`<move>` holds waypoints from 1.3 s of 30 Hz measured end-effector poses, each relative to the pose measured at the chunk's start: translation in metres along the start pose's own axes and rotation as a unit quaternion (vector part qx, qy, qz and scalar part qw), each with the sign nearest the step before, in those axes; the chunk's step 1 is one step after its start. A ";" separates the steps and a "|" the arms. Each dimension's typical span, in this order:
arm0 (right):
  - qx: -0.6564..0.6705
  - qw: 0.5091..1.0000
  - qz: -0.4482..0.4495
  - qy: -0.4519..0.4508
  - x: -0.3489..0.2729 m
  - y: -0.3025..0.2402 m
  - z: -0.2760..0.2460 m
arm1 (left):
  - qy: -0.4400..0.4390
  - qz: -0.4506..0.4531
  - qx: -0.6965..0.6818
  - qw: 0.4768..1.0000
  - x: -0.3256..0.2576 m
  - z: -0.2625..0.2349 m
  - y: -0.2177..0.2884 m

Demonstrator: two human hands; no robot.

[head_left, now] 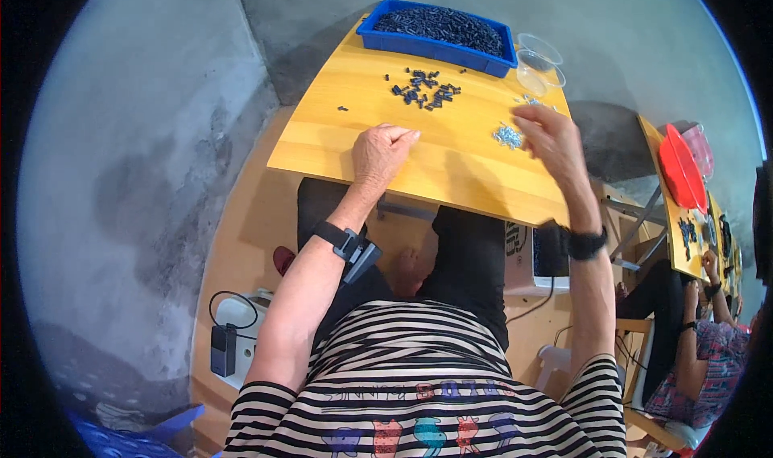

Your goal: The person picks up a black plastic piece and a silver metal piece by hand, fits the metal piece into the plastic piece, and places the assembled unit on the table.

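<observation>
**Hands at the parts on the wooden table**

Striped shirt (403, 394) fills the near edge. Beyond it, the left hand (380, 154) rests loosely curled on the yellow wooden table (322, 144); whether it holds anything I cannot tell. The right hand (551, 136) hovers with fingers narrowed just right of a small pile of silvery metal bits (507, 136). Farther off lie scattered small black parts (425, 88), a blue plastic tray (439, 33) full of them, and clear round cups (539, 65). This looks like a picking step; fine fingertip pinching seems called for.
</observation>
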State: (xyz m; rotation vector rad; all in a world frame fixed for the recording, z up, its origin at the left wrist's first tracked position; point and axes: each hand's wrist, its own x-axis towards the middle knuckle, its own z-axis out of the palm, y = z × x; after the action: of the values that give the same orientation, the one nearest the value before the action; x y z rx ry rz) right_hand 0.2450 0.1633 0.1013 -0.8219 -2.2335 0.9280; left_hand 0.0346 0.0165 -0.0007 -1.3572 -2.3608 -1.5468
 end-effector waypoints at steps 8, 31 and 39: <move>-0.127 0.984 -0.124 -0.023 0.084 0.013 0.093 | 0.029 0.016 -0.057 0.998 -0.003 -0.001 -0.007; -0.276 0.939 -0.205 -0.027 0.129 0.034 0.152 | 0.038 0.035 -0.083 0.995 -0.006 0.000 -0.009; -0.229 0.961 -0.141 0.063 0.137 0.058 0.099 | 0.031 0.048 -0.071 0.996 -0.006 -0.003 -0.009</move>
State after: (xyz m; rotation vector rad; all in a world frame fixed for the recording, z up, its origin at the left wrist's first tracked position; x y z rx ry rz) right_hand 0.1057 0.2544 0.0360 -0.7041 -2.4025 0.2190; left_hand 0.0310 0.0091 -0.0087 -1.4030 -2.1544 -1.7317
